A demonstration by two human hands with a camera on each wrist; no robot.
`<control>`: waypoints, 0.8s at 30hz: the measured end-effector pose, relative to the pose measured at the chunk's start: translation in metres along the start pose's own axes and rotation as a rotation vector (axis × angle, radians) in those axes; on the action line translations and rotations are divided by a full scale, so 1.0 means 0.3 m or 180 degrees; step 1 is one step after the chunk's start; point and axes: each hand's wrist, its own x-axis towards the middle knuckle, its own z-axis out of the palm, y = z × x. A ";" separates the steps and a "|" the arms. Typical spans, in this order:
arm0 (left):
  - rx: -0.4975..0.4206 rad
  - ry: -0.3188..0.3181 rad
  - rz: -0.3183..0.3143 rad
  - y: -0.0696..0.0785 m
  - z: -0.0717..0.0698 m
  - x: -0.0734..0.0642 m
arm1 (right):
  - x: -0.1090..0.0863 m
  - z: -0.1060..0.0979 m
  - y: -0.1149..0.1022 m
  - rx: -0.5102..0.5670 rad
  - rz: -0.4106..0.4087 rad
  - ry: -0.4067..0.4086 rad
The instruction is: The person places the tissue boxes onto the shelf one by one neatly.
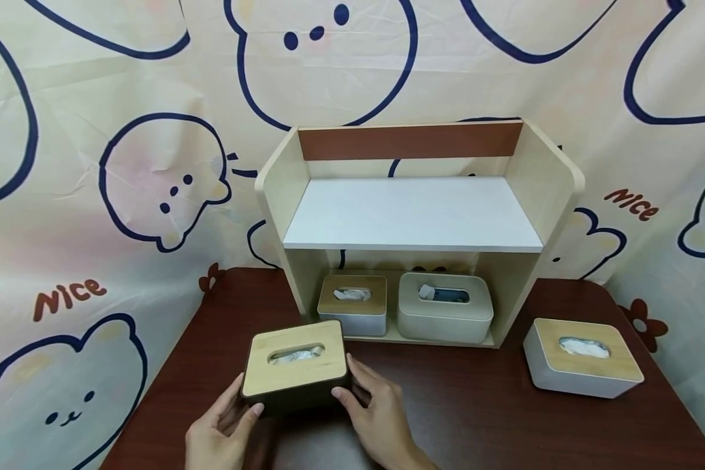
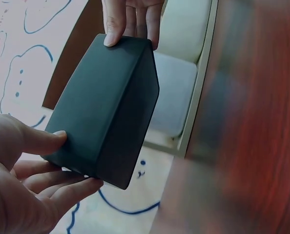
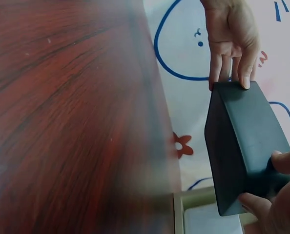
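Note:
Both hands hold a dark tissue box (image 1: 296, 359) with a light wooden lid and tissue showing in its oval slot. My left hand (image 1: 220, 424) grips its left end, thumb on the front side. The right hand (image 1: 378, 411) grips the opposite end, its thumb at the front corner. In the left wrist view the dark box (image 2: 106, 102) is raised above the tabletop, and its underside shows in the right wrist view as well. Behind it, on the shelf's lower level, sit a small wood-lidded tissue box (image 1: 352, 320) and a larger pale green tissue box (image 1: 445, 323).
A two-level shelf unit (image 1: 411, 215) with a white upper board and brown back strip stands at the back of the dark red-brown table (image 1: 458, 405). On the right is a white tissue box (image 1: 581, 372) with a wooden lid. A cartoon-printed cloth (image 1: 170, 287) hangs behind.

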 end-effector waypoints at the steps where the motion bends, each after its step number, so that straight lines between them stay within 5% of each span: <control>1: -0.0022 -0.0050 0.0012 0.008 0.006 0.000 | -0.003 -0.011 -0.001 -0.0016 0.0006 0.0062; 12: -0.0391 -0.0377 0.0276 0.091 0.070 0.002 | -0.007 -0.123 -0.014 -0.0160 -0.0097 0.0506; 24: -0.0628 -0.0335 0.0693 0.176 0.113 0.009 | 0.001 -0.233 -0.057 -0.0230 -0.0236 0.0691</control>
